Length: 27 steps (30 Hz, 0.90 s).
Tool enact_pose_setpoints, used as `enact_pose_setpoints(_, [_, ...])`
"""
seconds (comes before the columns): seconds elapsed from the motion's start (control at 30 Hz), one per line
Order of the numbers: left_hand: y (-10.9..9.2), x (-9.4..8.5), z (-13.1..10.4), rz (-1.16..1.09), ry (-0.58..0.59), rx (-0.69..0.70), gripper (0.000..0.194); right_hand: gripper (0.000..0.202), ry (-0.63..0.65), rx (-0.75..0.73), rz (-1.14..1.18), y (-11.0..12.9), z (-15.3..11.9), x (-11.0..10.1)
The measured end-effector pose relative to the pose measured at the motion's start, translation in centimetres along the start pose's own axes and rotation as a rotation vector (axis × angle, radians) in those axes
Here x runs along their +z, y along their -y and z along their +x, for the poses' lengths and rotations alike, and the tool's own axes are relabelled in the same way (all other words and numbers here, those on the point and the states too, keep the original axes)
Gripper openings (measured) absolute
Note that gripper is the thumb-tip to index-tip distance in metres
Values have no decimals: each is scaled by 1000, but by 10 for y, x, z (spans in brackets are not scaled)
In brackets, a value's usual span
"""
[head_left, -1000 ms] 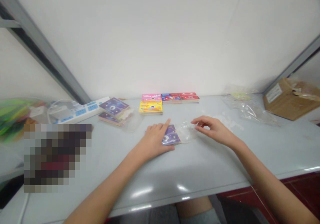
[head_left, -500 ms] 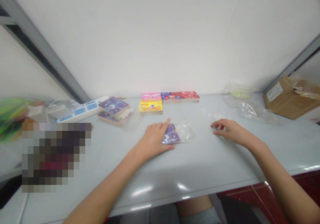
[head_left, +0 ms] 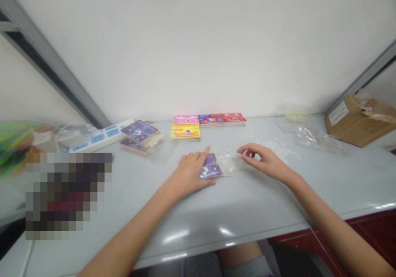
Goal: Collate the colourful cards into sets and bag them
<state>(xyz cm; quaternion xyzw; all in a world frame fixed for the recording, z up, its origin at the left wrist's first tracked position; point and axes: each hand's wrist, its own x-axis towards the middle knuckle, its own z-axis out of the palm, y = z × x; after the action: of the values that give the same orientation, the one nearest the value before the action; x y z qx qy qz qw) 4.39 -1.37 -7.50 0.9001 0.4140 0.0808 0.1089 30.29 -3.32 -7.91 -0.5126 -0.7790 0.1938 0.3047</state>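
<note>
My left hand (head_left: 193, 171) lies with fingers spread over a small stack of purple booklets (head_left: 211, 171), covering its left part. The stack sits inside a clear plastic bag (head_left: 229, 162) whose loose end reaches to the right. Just beyond that end is my right hand (head_left: 261, 159), its fingers curved and its thumb and index tips a little apart. I see nothing held in it. Farther back lie a yellow booklet stack (head_left: 185, 133), a pink one (head_left: 186, 120), a blue-and-red one (head_left: 210, 120) and a red one (head_left: 233, 118).
Bagged purple booklets (head_left: 140, 132) lie at the left beside a white power strip (head_left: 105, 136). On the right are crumpled clear bags (head_left: 315, 134) and an open cardboard box (head_left: 361, 122). White scraps (head_left: 286, 150) are scattered behind my right hand. A blurred patch hides the front left.
My right hand has moved left, up to the loose end of the plastic bag. My left hand stays on the purple booklets.
</note>
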Motion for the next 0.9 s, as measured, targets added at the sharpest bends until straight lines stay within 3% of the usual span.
enact_pose_setpoints(0.17, [1, 0, -1, 3, 3, -2, 92, 33, 21, -2, -28, 10, -1, 3])
enact_pose_setpoints(0.47, [-1, -1, -1, 1, 9, -6, 89, 43, 124, 203, -333, -49, -42, -43])
enact_pose_setpoints(0.63, [1, 0, -1, -1, 2, 0, 90, 30, 146, 229, -340, -63, -49, -41])
enact_pose_setpoints(0.9, [1, 1, 0, 3, 0, -3, 89, 22, 113, 224, -355, -55, -35, -32])
